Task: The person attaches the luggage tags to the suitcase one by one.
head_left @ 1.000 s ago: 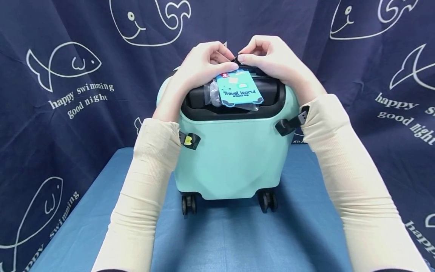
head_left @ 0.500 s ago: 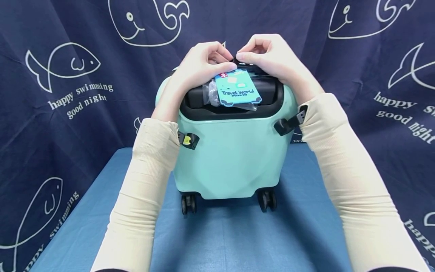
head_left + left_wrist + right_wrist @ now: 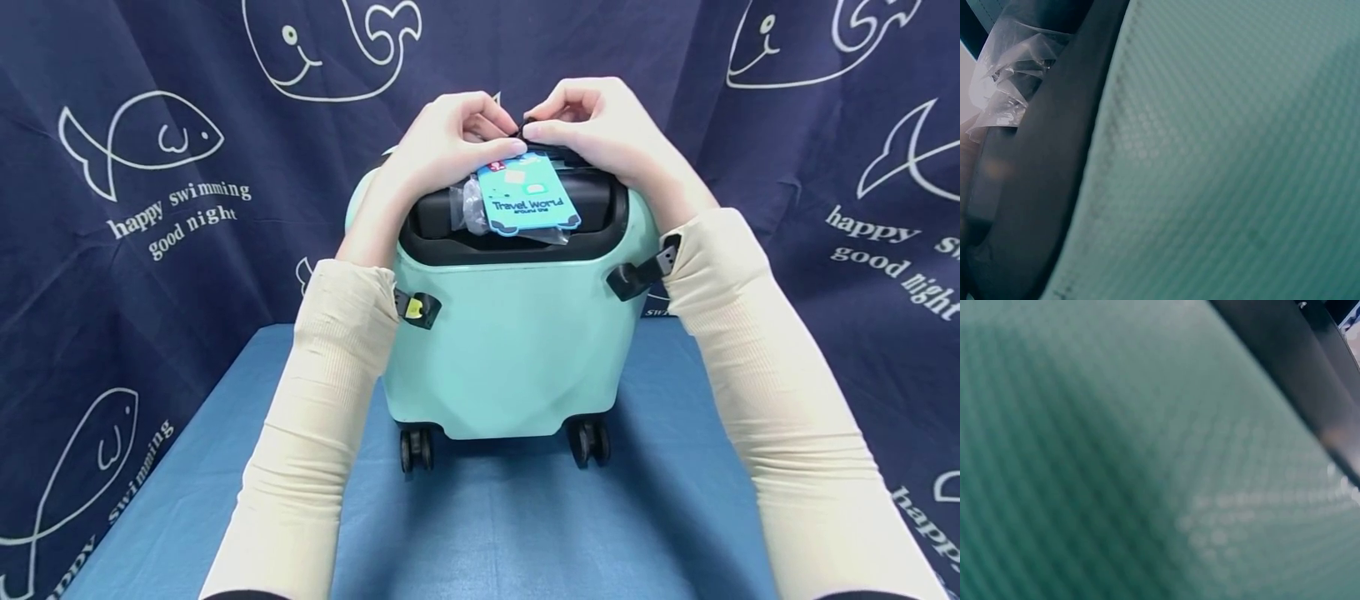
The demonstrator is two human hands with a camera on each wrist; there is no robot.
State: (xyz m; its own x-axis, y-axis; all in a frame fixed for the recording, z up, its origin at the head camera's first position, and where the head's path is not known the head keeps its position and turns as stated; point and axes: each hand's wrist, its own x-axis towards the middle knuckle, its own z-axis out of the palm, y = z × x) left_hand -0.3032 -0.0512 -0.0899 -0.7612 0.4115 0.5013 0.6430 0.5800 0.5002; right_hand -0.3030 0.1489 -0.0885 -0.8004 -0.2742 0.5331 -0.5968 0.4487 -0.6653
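A mint-green suitcase (image 3: 506, 350) stands upright on its wheels in the head view. On its black top panel lies a blue luggage tag (image 3: 528, 196) printed "Travel World", with a crumpled clear plastic wrapper (image 3: 472, 208) beside and under it. My left hand (image 3: 450, 142) pinches a small black strap (image 3: 522, 132) at the tag's upper end. From the other side, my right hand (image 3: 611, 125) pinches the same strap between thumb and forefinger. The fingertips nearly meet and hide most of it. Both wrist views mainly show the suitcase's textured green shell (image 3: 1229, 150).
Blue cloth (image 3: 495, 525) covers the table under the suitcase. A dark blue curtain (image 3: 637, 42) with white fish drawings hangs close behind and at both sides. Black wrist straps (image 3: 633, 277) stick out from the cream sleeves in front of the suitcase.
Both hands stay at the strap, and the right fingertips shift only slightly. The suitcase and the luggage tag keep their places.
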